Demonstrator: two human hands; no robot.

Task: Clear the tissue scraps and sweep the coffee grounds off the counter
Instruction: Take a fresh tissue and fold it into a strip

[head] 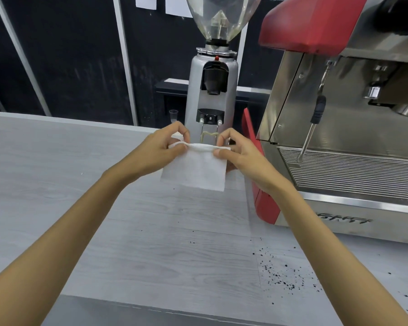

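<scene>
A white tissue [196, 170] hangs above the pale wood-grain counter [57, 184], held by its folded top edge. My left hand [160, 149] pinches the left end of that edge and my right hand [240, 154] pinches the right end. The sheet droops below both hands in front of the grinder. Dark coffee grounds [280, 276] lie scattered on the counter at the near right, partly under my right forearm.
A silver coffee grinder [211, 90] with a clear hopper stands just behind my hands. A red and steel espresso machine [351, 137] fills the right side, its steam wand [311, 128] hanging down. A small clear cup [173, 114] sits left of the grinder.
</scene>
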